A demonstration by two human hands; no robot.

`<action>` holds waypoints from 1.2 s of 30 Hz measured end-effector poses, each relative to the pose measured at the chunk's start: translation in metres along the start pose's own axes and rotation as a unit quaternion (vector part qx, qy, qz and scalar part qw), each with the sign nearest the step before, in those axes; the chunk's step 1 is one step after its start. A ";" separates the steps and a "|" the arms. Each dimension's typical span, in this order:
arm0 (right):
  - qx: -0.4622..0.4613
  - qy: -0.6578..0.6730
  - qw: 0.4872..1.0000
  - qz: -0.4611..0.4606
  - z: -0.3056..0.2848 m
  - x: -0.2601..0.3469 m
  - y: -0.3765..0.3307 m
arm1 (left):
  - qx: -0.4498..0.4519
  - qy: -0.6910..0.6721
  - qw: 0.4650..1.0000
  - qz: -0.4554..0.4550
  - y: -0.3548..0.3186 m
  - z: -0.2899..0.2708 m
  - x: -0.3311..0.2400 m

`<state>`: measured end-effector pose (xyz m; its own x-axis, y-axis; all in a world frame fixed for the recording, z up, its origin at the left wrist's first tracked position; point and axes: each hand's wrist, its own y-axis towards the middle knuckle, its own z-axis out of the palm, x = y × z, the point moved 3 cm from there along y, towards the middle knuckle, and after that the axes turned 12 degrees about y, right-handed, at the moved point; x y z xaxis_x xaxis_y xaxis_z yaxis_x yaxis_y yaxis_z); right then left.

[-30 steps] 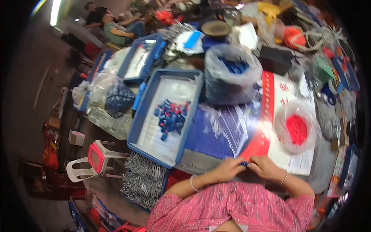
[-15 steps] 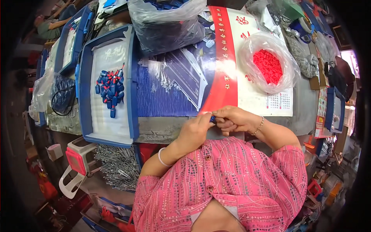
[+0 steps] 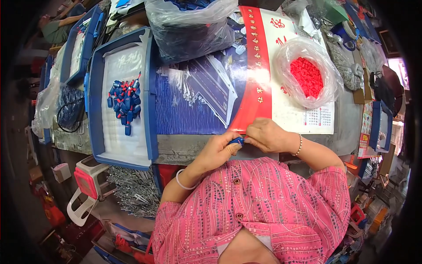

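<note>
1. The small blue plastic piece is at the centre of the frame, just below the middle, in front of the table's near edge.
2. The left hand is closed on it, thumb and fingers pinching its sides. The right hand has its fingers bunched at the piece's right end; whether they grip a tiny part there, I cannot tell.
3. The likeliest slip, I judge, comes from that small hold: if the left pinch loosens or the right fingers push off-line, the piece could twist out and drop into the lap of the pink patterned shirt or to the floor.
4. Left of centre, a blue plastic tray holds a heap of blue pieces with red ends; its raised rim stands between the left hand and that heap.
5. Right of centre, a clear plastic bag holds loose red pieces. Its soft, upright collar could snag a wrist or tip if brushed.
6. At upper centre, a larger clear bag of blue pieces stands on the glossy printed sheet.
7. At lower left, a bundle of thin metal rods sits below the tray, beside a pale plastic chair.
</note>
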<state>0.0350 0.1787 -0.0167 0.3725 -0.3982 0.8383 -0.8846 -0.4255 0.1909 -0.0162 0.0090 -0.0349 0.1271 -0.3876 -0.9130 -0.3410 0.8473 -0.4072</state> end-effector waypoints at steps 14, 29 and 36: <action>-0.035 0.308 0.896 0.317 -0.002 -0.014 -0.001 | -0.169 0.217 0.954 0.122 0.000 0.000 -0.006; -0.033 0.546 0.750 0.371 0.016 -0.014 -0.008 | -0.258 0.288 0.901 0.197 -0.003 0.008 -0.018; -0.134 0.601 0.699 0.364 0.000 -0.020 -0.007 | -0.215 0.141 0.959 0.119 -0.006 -0.009 -0.023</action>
<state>0.0337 0.1894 -0.0344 -0.5664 0.6090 0.5553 -0.7973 -0.2345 -0.5561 -0.0252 0.0099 -0.0112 -0.2373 -0.3364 -0.9113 -0.6899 0.7188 -0.0857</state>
